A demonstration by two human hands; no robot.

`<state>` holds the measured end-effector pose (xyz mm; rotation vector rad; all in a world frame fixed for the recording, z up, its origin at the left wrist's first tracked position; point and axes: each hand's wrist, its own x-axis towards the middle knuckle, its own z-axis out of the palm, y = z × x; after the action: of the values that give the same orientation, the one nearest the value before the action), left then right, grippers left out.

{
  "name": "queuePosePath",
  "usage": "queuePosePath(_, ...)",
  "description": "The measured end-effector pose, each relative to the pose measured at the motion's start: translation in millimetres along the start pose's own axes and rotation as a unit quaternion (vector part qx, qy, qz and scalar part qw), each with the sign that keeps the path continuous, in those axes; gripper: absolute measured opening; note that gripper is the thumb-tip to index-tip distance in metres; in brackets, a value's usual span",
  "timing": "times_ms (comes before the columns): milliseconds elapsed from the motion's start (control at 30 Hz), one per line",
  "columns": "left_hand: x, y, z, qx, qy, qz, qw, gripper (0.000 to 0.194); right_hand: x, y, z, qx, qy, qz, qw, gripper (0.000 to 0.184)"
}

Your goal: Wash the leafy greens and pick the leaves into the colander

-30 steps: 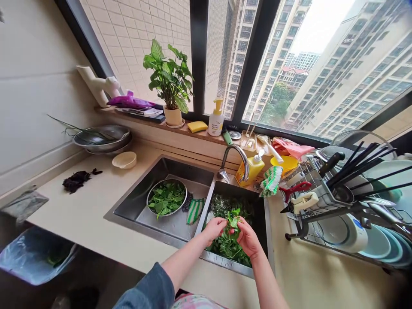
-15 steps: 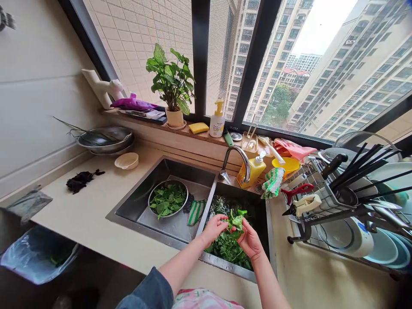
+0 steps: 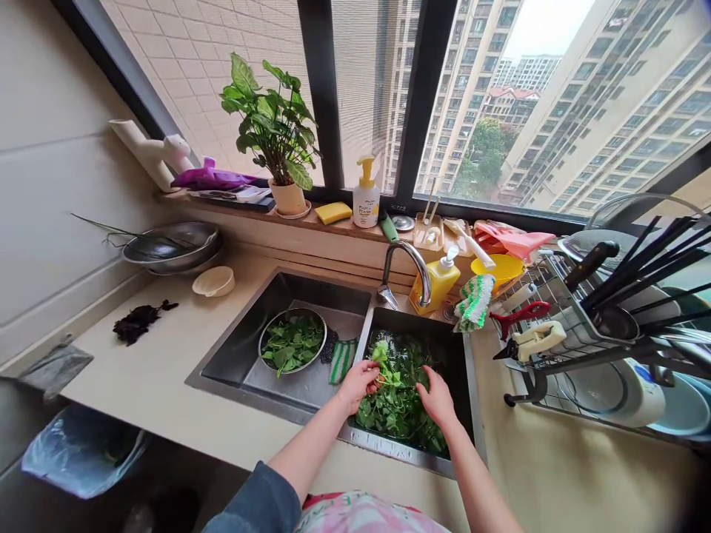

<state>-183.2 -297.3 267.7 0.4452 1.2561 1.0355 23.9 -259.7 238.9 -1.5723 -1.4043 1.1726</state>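
Observation:
My left hand (image 3: pixel 358 385) is closed around the stems of a small bunch of leafy greens (image 3: pixel 383 363) over the right sink basin (image 3: pixel 473 392). Opposite it, my right hand (image 3: pixel 436 396) has its thumb and fingers apart, with nothing visibly gripped, just above the wet greens (image 3: pixel 400 414) that fill the basin in water. In the left basin (image 3: pixel 222 363) stands a round metal bowl (image 3: pixel 263 363) of picked green leaves (image 3: pixel 294 340). A green-and-white striped cloth (image 3: pixel 343 360) lies beside that bowl.
The curved faucet (image 3: pixel 408 248) rises behind the divider. At right is a dish rack (image 3: pixel 533 377) with a knife, red-handled scissors and bowls. Dark wilted scraps (image 3: pixel 136 322), a small cream bowl (image 3: pixel 214 281) and metal pans (image 3: pixel 172 248) sit at left. A lined bin (image 3: pixel 78 451) hangs below.
My hands have moved apart. The right has let go of the greens and opened lower to the right, while the left keeps a bunch. The view has shifted slightly.

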Motion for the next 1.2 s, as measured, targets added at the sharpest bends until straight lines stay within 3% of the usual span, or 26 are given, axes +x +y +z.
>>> queuePosePath(100,0.4,-4.3,3.2,0.018,0.018,-0.005,1.0,0.034,-7.7,-7.2,7.8,-0.011,-0.046,-0.051,0.998,0.029)
queuePosePath(200,-0.3,-9.3,8.9,0.078,-0.005,0.054,0.995,0.04,-17.4,-24.5,19.4,-0.002,-0.138,-0.07,0.988,0.023)
queuePosePath(267,-1.6,-10.9,11.9,0.134,-0.034,0.098,0.986,0.043,-22.5,-31.8,28.4,0.011,-0.156,-0.064,0.986,0.019)
queuePosePath(333,-3.6,-10.8,12.9,0.218,-0.025,0.136,0.966,0.043,-26.0,-32.6,37.3,0.073,-0.139,-0.01,0.988,0.019)
queuePosePath(400,-5.7,-9.6,11.8,0.329,0.003,0.187,0.925,0.044,-27.9,-27.8,45.0,0.165,-0.113,0.102,0.974,0.016)
queuePosePath(467,-6.7,-8.4,9.5,0.431,0.003,0.246,0.868,0.049,-28.7,-19.6,49.7,0.24,-0.094,0.231,0.938,0.012)
queuePosePath(533,-5.9,-7.8,7.7,0.507,-0.031,0.258,0.822,0.057,-28.8,-10.6,50.2,0.271,-0.082,0.324,0.903,0.013)
queuePosePath(633,-2.8,-8.4,8.4,0.558,-0.06,0.204,0.802,0.065,-29.2,0.2,43.0,0.255,-0.06,0.324,0.909,0.019)
queuePosePath(700,-2.0,-9.0,11.8,0.554,-0.057,0.184,0.81,0.062,-30.1,3.7,35.7,0.238,-0.068,0.285,0.926,0.028)
queuePosePath(800,-3.6,-8.5,18.5,0.535,-0.056,0.199,0.819,0.042,-32.7,3.3,29.2,0.241,-0.126,0.245,0.931,0.045)
queuePosePath(933,-2.8,-6.1,22.4,0.512,-0.074,0.211,0.83,0.017,-33.0,-2.4,35.1,0.225,-0.135,0.122,0.957,0.032)
queuePosePath(1000,0.0,-5.6,20.7,0.456,-0.084,0.179,0.868,0.01,-30.0,-3.8,40.3,0.224,-0.099,0.118,0.962,0.025)
queuePosePath(1100,3.4,-5.1,15.1,0.277,-0.078,0.075,0.955,0.014,-23.7,-2.1,43.0,0.227,-0.038,0.191,0.954,0.024)
queuePosePath(1200,3.9,-2.6,8.2,0.111,-0.065,-0.031,0.991,0.024,-19.9,-0.2,37.5,0.177,0.033,0.161,0.97,0.033)
